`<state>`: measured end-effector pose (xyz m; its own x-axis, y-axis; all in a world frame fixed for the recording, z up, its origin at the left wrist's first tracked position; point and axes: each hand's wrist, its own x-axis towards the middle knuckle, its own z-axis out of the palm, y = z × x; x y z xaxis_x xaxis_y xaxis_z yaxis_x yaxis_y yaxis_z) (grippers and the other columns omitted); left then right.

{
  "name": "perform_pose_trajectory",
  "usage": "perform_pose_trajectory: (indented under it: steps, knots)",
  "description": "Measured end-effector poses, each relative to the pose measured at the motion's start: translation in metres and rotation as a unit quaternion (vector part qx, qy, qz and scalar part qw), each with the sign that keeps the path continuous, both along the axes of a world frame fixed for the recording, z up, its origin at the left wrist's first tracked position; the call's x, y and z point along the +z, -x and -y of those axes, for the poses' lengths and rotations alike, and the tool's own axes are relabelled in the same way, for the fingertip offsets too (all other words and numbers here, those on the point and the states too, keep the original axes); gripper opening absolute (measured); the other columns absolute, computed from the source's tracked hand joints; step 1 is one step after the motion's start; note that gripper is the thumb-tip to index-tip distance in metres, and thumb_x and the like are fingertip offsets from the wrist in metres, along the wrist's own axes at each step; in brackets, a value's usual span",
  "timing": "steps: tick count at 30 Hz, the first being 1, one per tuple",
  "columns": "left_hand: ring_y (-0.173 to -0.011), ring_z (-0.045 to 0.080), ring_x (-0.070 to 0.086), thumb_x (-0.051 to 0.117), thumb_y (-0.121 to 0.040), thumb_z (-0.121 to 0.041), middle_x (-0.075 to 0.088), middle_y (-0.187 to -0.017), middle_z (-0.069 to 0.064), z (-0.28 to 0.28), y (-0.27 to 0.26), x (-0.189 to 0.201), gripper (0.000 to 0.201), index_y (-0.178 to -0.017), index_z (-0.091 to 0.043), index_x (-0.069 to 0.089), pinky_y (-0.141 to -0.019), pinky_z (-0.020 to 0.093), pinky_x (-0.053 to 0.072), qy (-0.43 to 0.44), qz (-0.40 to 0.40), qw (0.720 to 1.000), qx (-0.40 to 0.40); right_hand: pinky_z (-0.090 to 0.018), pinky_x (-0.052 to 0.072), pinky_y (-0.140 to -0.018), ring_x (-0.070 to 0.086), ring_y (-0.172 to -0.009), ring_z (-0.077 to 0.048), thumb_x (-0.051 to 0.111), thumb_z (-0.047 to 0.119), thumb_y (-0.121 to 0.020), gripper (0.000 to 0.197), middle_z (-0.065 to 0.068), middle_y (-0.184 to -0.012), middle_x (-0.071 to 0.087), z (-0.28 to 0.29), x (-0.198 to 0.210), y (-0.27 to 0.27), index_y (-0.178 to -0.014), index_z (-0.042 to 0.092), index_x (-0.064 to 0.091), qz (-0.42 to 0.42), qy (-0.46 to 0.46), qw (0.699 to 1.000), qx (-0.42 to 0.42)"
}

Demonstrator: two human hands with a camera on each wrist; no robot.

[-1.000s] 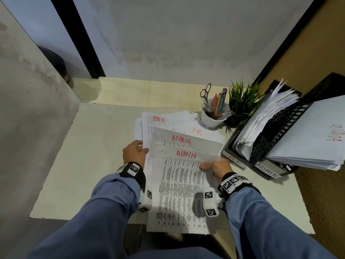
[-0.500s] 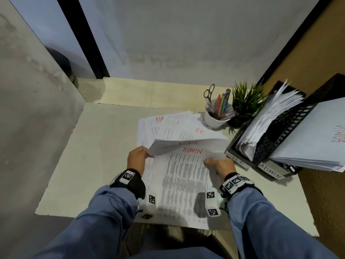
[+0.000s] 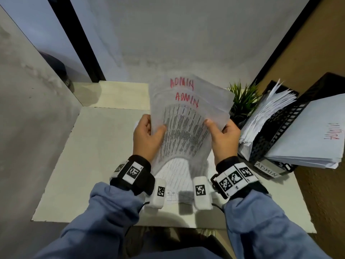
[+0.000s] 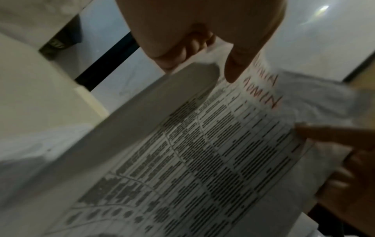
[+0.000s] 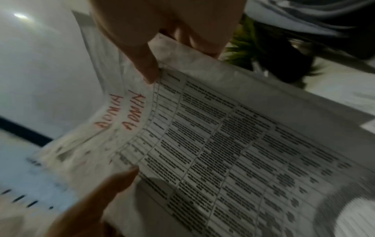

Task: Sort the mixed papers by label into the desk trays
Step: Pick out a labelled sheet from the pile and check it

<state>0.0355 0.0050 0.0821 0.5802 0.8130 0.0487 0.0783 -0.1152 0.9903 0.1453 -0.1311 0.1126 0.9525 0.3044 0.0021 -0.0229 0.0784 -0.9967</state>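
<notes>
I hold two printed sheets marked ADMIN in red [image 3: 183, 116] upright above the desk, bowed between both hands. My left hand [image 3: 149, 133] pinches their left edge, thumb on the front. My right hand [image 3: 222, 133] pinches the right edge the same way. The left wrist view shows the ADMIN sheets [image 4: 213, 152] under my left thumb; the right wrist view shows the ADMIN sheets [image 5: 223, 144] under my right thumb. More papers [image 3: 177, 176] lie flat on the desk beneath them. A black desk tray [image 3: 280, 128] at the right carries an ADMIN label [image 3: 267, 170] and stacked paper.
A small green plant [image 3: 242, 101] stands just right of the lifted sheets, beside the tray. A second tray slot holds a thick fanned stack [image 3: 268, 113]. The pale desk [image 3: 84, 165] ends at walls on the left and at the back.
Both hands have lifted the two ADMIN sheets off the pile on the desk and raised them upright. The sheets now hide the cup of pens and the remaining pile.
</notes>
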Motion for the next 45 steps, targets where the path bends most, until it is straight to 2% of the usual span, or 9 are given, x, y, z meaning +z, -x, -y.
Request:
perform_pose_trajectory:
  steps: [7, 11, 17, 22, 25, 28, 34, 41, 45]
  knots:
    - [-0.086, 0.025, 0.068, 0.065, -0.086, -0.022, 0.066, -0.083, 0.000, 0.010, 0.010, -0.039, 0.008, -0.088, -0.018, 0.059, -0.075, 0.038, 0.058, 0.068, -0.167, 0.983, -0.032, -0.022, 0.052, -0.065, 0.063, -0.091, -0.035, 0.059, -0.011, -0.081, 0.014, -0.020, -0.086, 0.065, 0.010, -0.046, 0.019, -0.082, 0.003, 0.062, -0.117, 0.155, 0.981, 0.019]
    - [-0.085, 0.032, 0.067, 0.059, -0.090, -0.030, 0.068, -0.086, 0.011, 0.010, 0.009, -0.046, 0.021, -0.093, -0.009, 0.063, -0.075, 0.039, 0.057, 0.035, -0.211, 0.975, -0.067, -0.026, 0.050, -0.067, 0.058, -0.082, -0.027, 0.056, -0.008, -0.083, 0.020, -0.035, -0.092, 0.062, 0.013, -0.064, 0.010, -0.097, -0.023, 0.055, -0.154, 0.190, 0.969, 0.030]
    - [-0.059, 0.020, 0.051, 0.056, -0.091, -0.018, 0.054, -0.065, 0.016, 0.011, -0.007, 0.018, 0.033, -0.075, 0.010, 0.057, -0.055, 0.027, 0.040, -0.045, -0.133, 0.983, -0.122, -0.015, 0.052, -0.066, 0.064, -0.081, -0.014, 0.058, 0.000, -0.088, 0.023, 0.000, -0.085, 0.070, 0.048, -0.012, -0.018, -0.086, 0.021, 0.067, -0.020, 0.113, 0.992, 0.058]
    - [-0.050, 0.019, 0.043, 0.054, -0.082, -0.025, 0.046, -0.055, 0.018, 0.037, -0.032, 0.093, 0.037, -0.062, 0.007, 0.052, -0.048, 0.026, 0.032, -0.127, -0.034, 0.975, -0.180, -0.026, 0.053, -0.077, 0.061, -0.088, -0.014, 0.064, 0.014, -0.087, 0.019, 0.000, -0.095, 0.065, 0.119, 0.033, -0.058, -0.104, 0.021, 0.064, 0.131, 0.106, 0.981, -0.100]
    - [-0.051, 0.033, 0.040, 0.053, -0.084, -0.020, 0.046, -0.054, 0.023, 0.068, -0.059, 0.126, 0.037, -0.058, 0.005, 0.048, -0.046, 0.033, 0.030, -0.178, 0.018, 0.963, -0.202, -0.043, 0.046, -0.092, 0.050, -0.112, -0.028, 0.066, 0.034, -0.079, 0.048, -0.006, -0.117, 0.050, 0.165, 0.031, -0.096, -0.123, 0.019, 0.054, 0.171, 0.228, 0.918, -0.277]
    - [-0.047, 0.009, 0.032, 0.052, -0.086, -0.014, 0.037, -0.049, -0.006, 0.105, -0.090, 0.149, 0.035, -0.053, -0.021, 0.042, -0.047, 0.025, 0.025, -0.242, 0.053, 0.947, -0.204, -0.053, 0.026, -0.111, 0.025, -0.136, -0.039, 0.074, 0.044, -0.073, 0.094, -0.020, -0.148, 0.027, 0.203, 0.018, -0.129, -0.145, 0.009, 0.026, -0.032, 0.378, 0.874, -0.303]
    - [-0.051, 0.022, 0.043, 0.046, -0.078, 0.001, 0.061, -0.065, 0.006, 0.170, -0.146, 0.154, 0.052, -0.129, -0.005, 0.055, -0.050, 0.025, 0.032, -0.362, 0.070, 0.904, -0.218, -0.043, 0.053, -0.089, 0.066, -0.092, -0.029, 0.075, 0.009, -0.071, 0.036, -0.015, -0.107, 0.069, 0.224, -0.010, -0.146, -0.105, 0.001, 0.067, -0.115, 0.289, 0.926, -0.214]
    - [-0.091, 0.040, 0.063, 0.036, -0.074, 0.001, 0.060, -0.127, 0.018, 0.226, -0.178, 0.112, 0.071, -0.144, -0.007, 0.035, -0.077, 0.048, 0.053, -0.363, 0.024, 0.877, -0.313, -0.036, 0.049, -0.071, 0.063, -0.087, -0.029, 0.064, 0.005, -0.079, 0.017, -0.018, -0.092, 0.067, 0.216, 0.005, -0.139, -0.096, 0.006, 0.066, -0.006, 0.266, 0.946, -0.183]
    - [-0.098, 0.045, 0.059, 0.044, -0.079, 0.008, 0.047, -0.142, 0.014, 0.242, -0.187, 0.086, 0.077, -0.149, -0.015, 0.024, -0.086, 0.048, 0.049, -0.325, -0.056, 0.866, -0.377, -0.032, 0.056, -0.076, 0.069, -0.091, -0.022, 0.065, 0.011, -0.075, 0.021, -0.008, -0.098, 0.072, 0.210, 0.035, -0.136, -0.091, 0.014, 0.076, -0.031, 0.062, 0.990, -0.126]
